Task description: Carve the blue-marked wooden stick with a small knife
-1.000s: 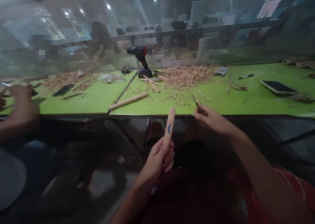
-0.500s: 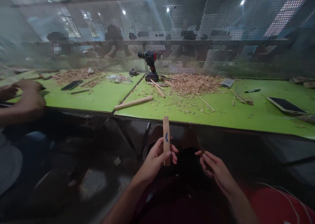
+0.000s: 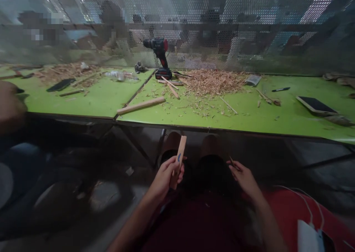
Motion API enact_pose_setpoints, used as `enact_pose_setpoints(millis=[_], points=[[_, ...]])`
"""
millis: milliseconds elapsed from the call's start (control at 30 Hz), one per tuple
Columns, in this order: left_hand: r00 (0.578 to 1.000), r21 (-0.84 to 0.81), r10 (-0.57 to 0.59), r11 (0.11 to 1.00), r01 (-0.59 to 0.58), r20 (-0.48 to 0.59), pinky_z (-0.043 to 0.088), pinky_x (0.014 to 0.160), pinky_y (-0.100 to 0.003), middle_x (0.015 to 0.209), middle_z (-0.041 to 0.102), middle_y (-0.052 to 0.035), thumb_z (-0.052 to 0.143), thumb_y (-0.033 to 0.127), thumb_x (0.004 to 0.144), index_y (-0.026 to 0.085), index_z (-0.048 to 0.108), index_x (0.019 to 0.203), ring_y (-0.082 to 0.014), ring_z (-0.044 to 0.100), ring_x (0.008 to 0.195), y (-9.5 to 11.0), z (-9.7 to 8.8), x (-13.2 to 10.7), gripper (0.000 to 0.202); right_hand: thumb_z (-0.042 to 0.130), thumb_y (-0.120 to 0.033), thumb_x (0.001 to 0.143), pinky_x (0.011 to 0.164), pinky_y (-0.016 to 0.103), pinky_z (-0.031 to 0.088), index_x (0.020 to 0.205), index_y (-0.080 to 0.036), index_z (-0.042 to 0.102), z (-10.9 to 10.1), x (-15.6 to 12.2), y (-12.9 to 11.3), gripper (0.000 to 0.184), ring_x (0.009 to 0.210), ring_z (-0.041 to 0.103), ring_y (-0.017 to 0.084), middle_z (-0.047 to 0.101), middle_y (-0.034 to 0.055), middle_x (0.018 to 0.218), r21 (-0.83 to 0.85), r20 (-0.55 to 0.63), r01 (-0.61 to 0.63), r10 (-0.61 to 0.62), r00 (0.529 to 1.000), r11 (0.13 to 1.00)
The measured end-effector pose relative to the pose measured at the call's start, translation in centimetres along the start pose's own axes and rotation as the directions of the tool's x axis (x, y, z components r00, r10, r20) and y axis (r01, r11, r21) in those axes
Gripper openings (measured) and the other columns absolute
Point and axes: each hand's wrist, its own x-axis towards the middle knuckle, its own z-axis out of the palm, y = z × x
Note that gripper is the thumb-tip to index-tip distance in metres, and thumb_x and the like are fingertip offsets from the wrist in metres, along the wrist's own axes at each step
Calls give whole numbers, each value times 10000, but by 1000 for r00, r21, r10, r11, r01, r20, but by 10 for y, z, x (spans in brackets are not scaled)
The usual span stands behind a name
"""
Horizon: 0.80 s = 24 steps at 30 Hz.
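Observation:
My left hand [image 3: 169,172] is closed around a flat strip of pale wood [image 3: 181,148] with a blue mark on its face. The strip stands tilted above my lap, its top leaning a little to the right. Off to the right, my right hand [image 3: 240,172] pinches a small, thin, dark stick-like piece [image 3: 232,162] whose kind I cannot make out. The two hands are apart, both below the front edge of the green table [image 3: 166,121].
On the table stand a cordless drill [image 3: 161,56], a pile of wood shavings [image 3: 216,82], a wooden rod [image 3: 141,105], a pen [image 3: 281,89] and a phone [image 3: 316,105]. A perforated screen [image 3: 194,34] rises behind. A co-worker's arm [image 3: 11,108] is at left; a red seat [image 3: 294,211] at right.
My left hand has turned the wood strip so it leans right and shows more of its edge. My right hand has tilted its thin piece upward. The view has dipped downward.

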Motion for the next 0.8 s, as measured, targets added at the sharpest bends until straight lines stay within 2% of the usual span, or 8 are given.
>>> enact_pose_setpoints(millis=[67, 133, 267, 433, 667, 800], points=[[1000, 10, -18, 1000, 18, 3, 369, 486, -200, 692, 563, 27, 608, 326, 834, 142, 613, 1155, -78, 470, 526, -1, 1, 0, 371, 680, -598, 686, 485, 253, 310, 987, -176, 688, 4, -3, -6, 518, 497, 403, 121, 456, -48, 562, 119, 40, -73, 68, 997, 990], [1000, 21, -25, 999, 25, -2, 373, 490, -200, 669, 576, 28, 588, 305, 818, 142, 600, 1150, -81, 481, 510, -1, 3, 0, 370, 714, -616, 650, 485, 242, 269, 963, -168, 688, 11, -5, -13, 548, 504, 371, 109, 419, -58, 562, 172, 52, -111, 104, 993, 979], [1000, 17, -28, 999, 28, 4, 389, 479, -207, 663, 598, 21, 580, 312, 794, 150, 590, 1011, -88, 507, 485, 0, 6, -1, 271, 734, -655, 606, 501, 246, 282, 885, -168, 698, 22, -6, -20, 562, 544, 389, 119, 427, -42, 578, 183, 93, -146, 130, 987, 972], [1000, -7, -17, 1000, 17, -12, 330, 423, -183, 631, 575, 29, 585, 347, 834, 153, 567, 878, -66, 469, 436, -1, 8, -1, 200, 763, -643, 588, 523, 255, 319, 869, -177, 698, 26, -9, -24, 548, 560, 415, 124, 467, -28, 594, 205, 137, -173, 146, 980, 963], [999, 4, 34, 999, -34, 30, 401, 489, -210, 751, 631, -10, 533, 256, 846, 118, 623, 1016, -82, 520, 515, -1, 9, 2, 237, 739, -611, 675, 510, 242, 276, 962, -166, 708, 27, -13, -27, 531, 555, 383, 112, 430, -42, 599, 225, 161, -130, 95, 982, 966], [998, 27, 54, 998, -55, 34, 441, 590, -228, 807, 651, -20, 498, 144, 775, 123, 629, 1075, -99, 571, 609, 3, 12, 0, 328, 741, -605, 664, 495, 243, 261, 928, -168, 711, 33, -16, -36, 512, 545, 377, 115, 413, -46, 576, 246, 119, -104, 76, 990, 964]])
